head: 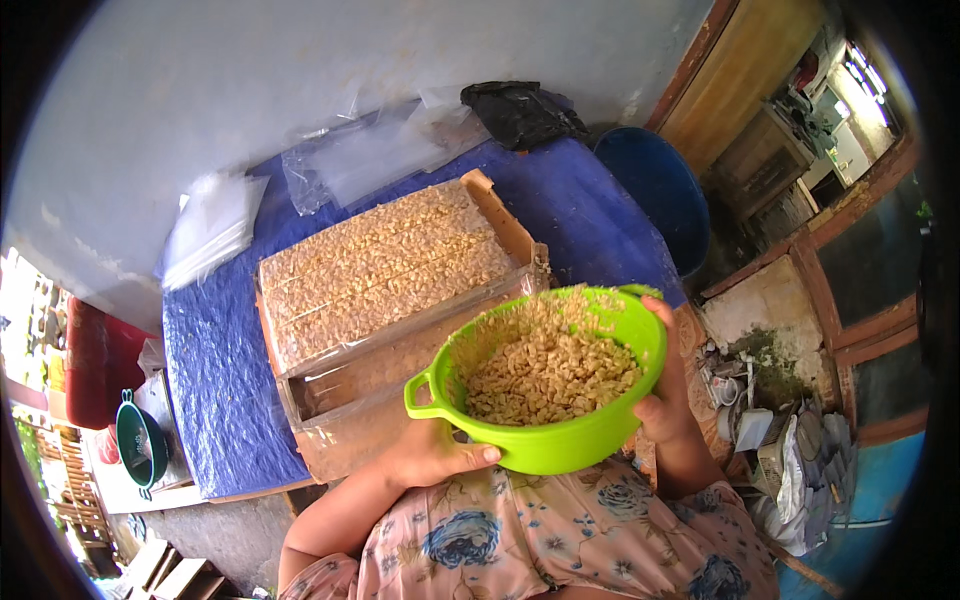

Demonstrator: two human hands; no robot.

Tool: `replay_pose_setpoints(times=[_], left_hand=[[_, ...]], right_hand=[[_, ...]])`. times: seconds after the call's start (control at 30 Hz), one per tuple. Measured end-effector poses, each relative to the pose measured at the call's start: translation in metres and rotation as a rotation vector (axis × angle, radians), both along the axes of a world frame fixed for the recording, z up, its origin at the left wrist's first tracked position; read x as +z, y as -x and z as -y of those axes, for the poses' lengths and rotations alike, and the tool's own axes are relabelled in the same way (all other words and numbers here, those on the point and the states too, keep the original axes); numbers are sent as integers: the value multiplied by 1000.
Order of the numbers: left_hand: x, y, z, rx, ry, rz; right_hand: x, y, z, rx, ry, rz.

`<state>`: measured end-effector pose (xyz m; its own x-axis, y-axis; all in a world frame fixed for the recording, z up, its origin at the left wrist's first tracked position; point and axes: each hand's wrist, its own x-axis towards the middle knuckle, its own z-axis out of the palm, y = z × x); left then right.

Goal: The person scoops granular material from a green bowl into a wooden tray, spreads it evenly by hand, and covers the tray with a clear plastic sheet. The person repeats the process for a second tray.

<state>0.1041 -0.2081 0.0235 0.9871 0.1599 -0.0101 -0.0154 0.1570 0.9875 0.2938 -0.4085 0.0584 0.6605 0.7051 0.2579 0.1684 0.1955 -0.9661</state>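
A lime-green plastic basin [555, 450] with two handles is held tilted in front of my body. Pale, split soybean-like beans [555, 375] fill its bottom and cling to its far wall. My left hand [442, 457] grips the basin's near left side, thumb on the outer wall. At the right rim, my right hand [664, 375] holds it beside the other handle. Beyond the basin, a wooden tray [510, 225] holds flat, clear plastic packs of the same kind of beans [390, 262], laid side by side. The basin hides the tray's near right part.
Blue plastic sheeting [217, 390] covers the table. Stacked clear bags [214, 232], loose plastic film [375, 161] and a black plastic bag [521, 112] lie by the wall. A blue barrel [652, 195] stands at the right end, a green strainer [141, 446] at far left.
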Motion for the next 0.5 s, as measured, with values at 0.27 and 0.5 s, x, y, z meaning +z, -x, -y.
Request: replay_pose_setpoints(times=[0.27, 0.5], left_hand=[[-14, -2, -3, -42, 234, -87], [-7, 14, -9, -56, 234, -106]], right_hand=[[-1, -1, -5, -23, 285, 204], [-1, 8, -11, -9, 354, 301]])
